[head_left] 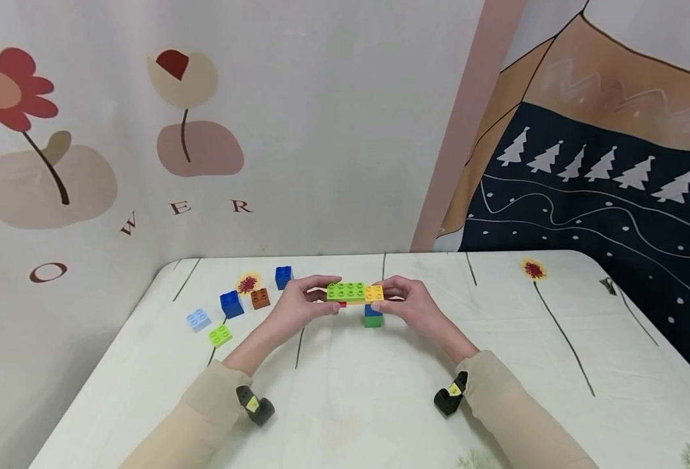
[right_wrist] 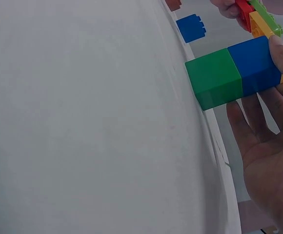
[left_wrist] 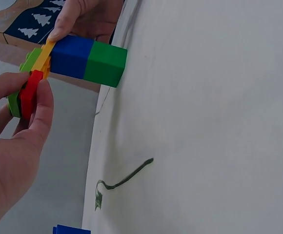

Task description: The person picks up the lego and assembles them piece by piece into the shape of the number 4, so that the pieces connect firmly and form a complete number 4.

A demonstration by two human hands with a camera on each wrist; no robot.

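An assembly of toy building bricks is between my two hands. On top lies a long lime-green brick (head_left: 345, 291), over part of a yellow brick (head_left: 374, 294). A red brick (left_wrist: 30, 92) sits under the left end. Below the right end, a blue brick (right_wrist: 255, 66) and a green brick (right_wrist: 213, 79) form a column, its green foot at the table. My left hand (head_left: 299, 303) pinches the left end, thumb and fingers on the red and lime-green bricks. With its thumb at the yellow and blue bricks, my right hand (head_left: 415, 301) grips the right end.
Left of the hands lie loose bricks: two dark blue bricks (head_left: 231, 304), a brown brick (head_left: 260, 298), a light blue brick (head_left: 198, 320) and a small lime brick (head_left: 220, 335). The white flower-print tablecloth (head_left: 345, 404) ends at a printed curtain (head_left: 333, 130) behind.
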